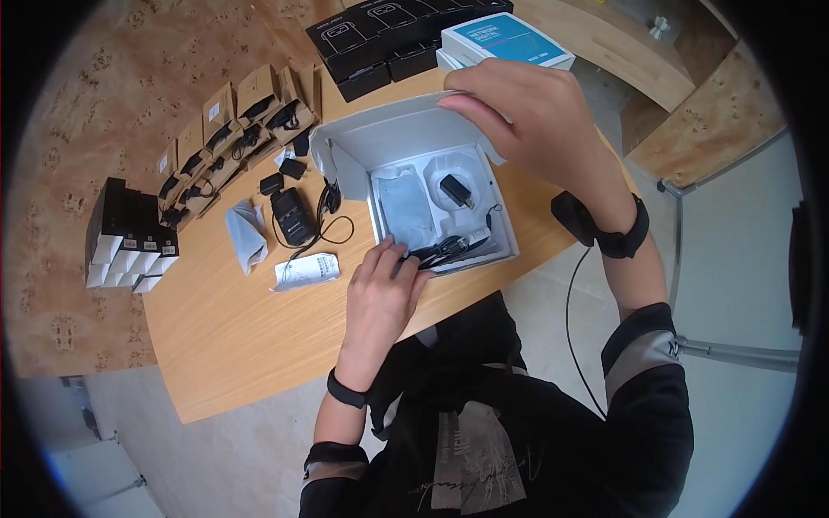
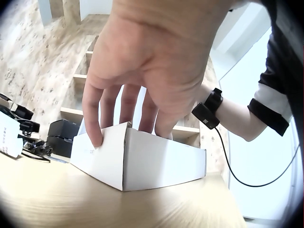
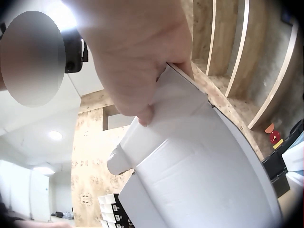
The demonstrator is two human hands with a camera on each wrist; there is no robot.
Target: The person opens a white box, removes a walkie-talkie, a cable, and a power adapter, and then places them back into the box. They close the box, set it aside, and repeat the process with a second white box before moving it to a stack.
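Note:
A white box [image 1: 511,231] stands on the wooden table with its lid [image 1: 401,129] raised. Inside, a light tray holds a flat pale plastic-wrapped item [image 1: 404,207], a black plug adapter [image 1: 456,192] and a bundled black cable [image 1: 449,250]. At the box's near-left corner is my left hand [image 1: 378,293]; in the left wrist view one finger presses the outer wall while the others reach over the rim. My right hand [image 1: 540,121] pinches the lid's upper edge, thumb on the white inner face, as the right wrist view also shows.
Left of the box lie a black device [image 1: 294,216] with a cord, a white packet [image 1: 306,271] and a grey wrapped item [image 1: 247,237]. Open brown cartons [image 1: 220,129] line the far-left edge. Black boxes [image 1: 380,39] and a blue-and-white box [image 1: 509,41] stand behind.

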